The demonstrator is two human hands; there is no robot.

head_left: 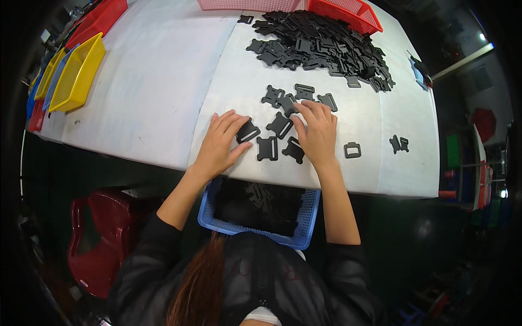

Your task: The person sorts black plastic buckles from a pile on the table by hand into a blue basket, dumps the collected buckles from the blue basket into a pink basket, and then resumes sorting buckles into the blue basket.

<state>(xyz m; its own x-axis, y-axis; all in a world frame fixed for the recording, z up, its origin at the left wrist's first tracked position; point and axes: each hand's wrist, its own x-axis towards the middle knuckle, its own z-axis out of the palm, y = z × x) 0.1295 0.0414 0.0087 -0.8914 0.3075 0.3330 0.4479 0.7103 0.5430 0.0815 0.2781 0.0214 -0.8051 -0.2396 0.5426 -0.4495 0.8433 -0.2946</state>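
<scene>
Counting clock directions from the space between the hands, the work looks far from done: a large heap of black buckles (321,46) lies at one o'clock, and only a handful of loose buckles (267,149) are spread near the hands. Dark pieces fill the blue basket (310,217) at six, though whether they are finished is unclear. The left hand's (220,138) grip is fairly wide, thumb and fingers around one buckle (248,132); the right hand's (319,130) is narrow, fingertips at another buckle (287,105). Whether either squeezes I cannot tell. The tabletop's (152,81) near edge runs close at six; its right edge is farther off at three, past a square ring (352,150). Room is widest toward ten, short of the yellow basket (96,65).
</scene>
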